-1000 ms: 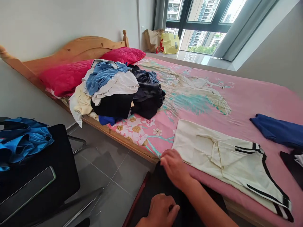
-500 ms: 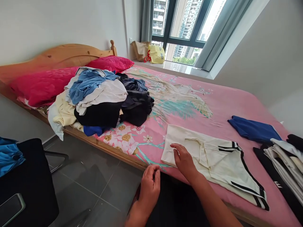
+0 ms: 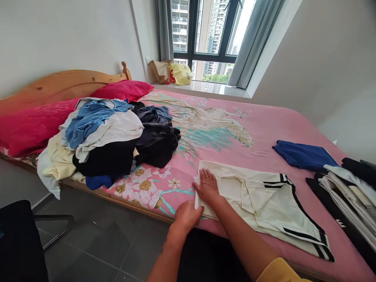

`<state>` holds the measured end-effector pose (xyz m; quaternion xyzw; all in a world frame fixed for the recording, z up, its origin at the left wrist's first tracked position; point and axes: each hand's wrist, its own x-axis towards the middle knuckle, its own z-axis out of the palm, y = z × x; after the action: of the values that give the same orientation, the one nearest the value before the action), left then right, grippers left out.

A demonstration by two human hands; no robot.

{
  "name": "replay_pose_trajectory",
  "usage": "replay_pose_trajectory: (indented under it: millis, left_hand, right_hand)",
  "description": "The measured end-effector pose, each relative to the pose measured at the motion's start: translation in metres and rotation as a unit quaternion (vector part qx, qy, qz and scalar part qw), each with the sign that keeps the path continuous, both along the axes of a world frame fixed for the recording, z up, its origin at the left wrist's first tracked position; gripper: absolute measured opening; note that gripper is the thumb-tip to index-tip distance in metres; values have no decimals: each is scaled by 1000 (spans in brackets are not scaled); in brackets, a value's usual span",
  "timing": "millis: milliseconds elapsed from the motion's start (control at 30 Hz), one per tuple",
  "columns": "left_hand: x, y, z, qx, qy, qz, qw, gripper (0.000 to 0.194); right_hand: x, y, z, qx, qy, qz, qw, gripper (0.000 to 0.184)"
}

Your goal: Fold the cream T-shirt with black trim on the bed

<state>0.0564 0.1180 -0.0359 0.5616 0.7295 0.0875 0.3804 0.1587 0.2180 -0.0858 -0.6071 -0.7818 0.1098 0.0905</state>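
Note:
A cream shirt with black stripes (image 3: pixel 264 203) lies folded in a long flat shape along the bed's near edge. My right hand (image 3: pixel 208 185) rests palm down on its left end, fingers stretched out. Beside it, at the shirt's near left corner, my left hand (image 3: pixel 188 215) is closed, its thumb over the corner and its fingers curled; the fingertips are partly hidden.
A heap of mixed clothes (image 3: pixel 108 137) lies left on the pink bedsheet (image 3: pixel 264 121), by red pillows (image 3: pixel 38 125). Folded blue clothing (image 3: pixel 304 154) and a folded stack (image 3: pixel 349 199) lie right. A black chair (image 3: pixel 20 239) stands left on the tiled floor.
My right hand has come down and left to press flat on the shirt's left end. My left hand has moved up to the shirt's corner. The view has shifted to the right.

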Motion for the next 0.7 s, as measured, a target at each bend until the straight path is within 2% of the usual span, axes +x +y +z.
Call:
replay_pose_trajectory:
  millis: [100,233,333,400,467,567,700]
  left_hand:
    - [3,-5,-8,37,-2,5,999,30]
    - [8,-10,-13,119,-120,29,985,27]
    - [6,-8,-15,207,-173,-23,963,29]
    - [1,-1,-20,263,-101,-67,957,34]
    - [-3,12,-27,287,40,-74,954,38]
    - [-3,35,-41,261,228,-61,936,48]
    - [8,63,-51,226,326,-93,913,50]
  right_hand:
    - [0,-2,-6,6,-24,14,1000,72]
    - [4,-2,-6,69,25,3,997,56]
    - [10,0,-7,109,94,-12,990,47]
    - [14,3,-8,130,146,-14,981,44]
    - [18,5,-10,147,190,-10,971,42]
    - [20,8,-13,156,221,-7,963,47]
    - [18,7,-12,149,227,-17,962,52]
